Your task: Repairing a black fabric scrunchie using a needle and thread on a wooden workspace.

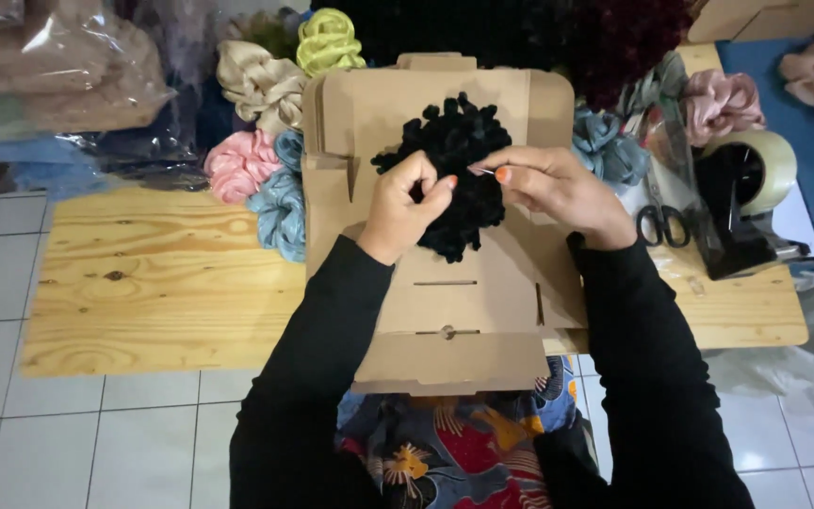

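Observation:
A black ruffled fabric scrunchie (459,141) lies on a flat brown cardboard box blank (445,302) that rests across the wooden table and my lap. My left hand (402,203) pinches the black fabric at its middle. My right hand (553,188) pinches a thin needle or pin between thumb and forefinger, its tip right at the black fabric. Both arms are in black sleeves.
Scrunchies in pink (237,165), blue (280,203), beige (261,85), green (327,38) and dusty rose (718,99) are piled at the back of the wooden table (143,283). Scissors (661,221) and a tape dispenser (741,203) stand at the right. Plastic-bagged fabric (68,75) sits at the far left.

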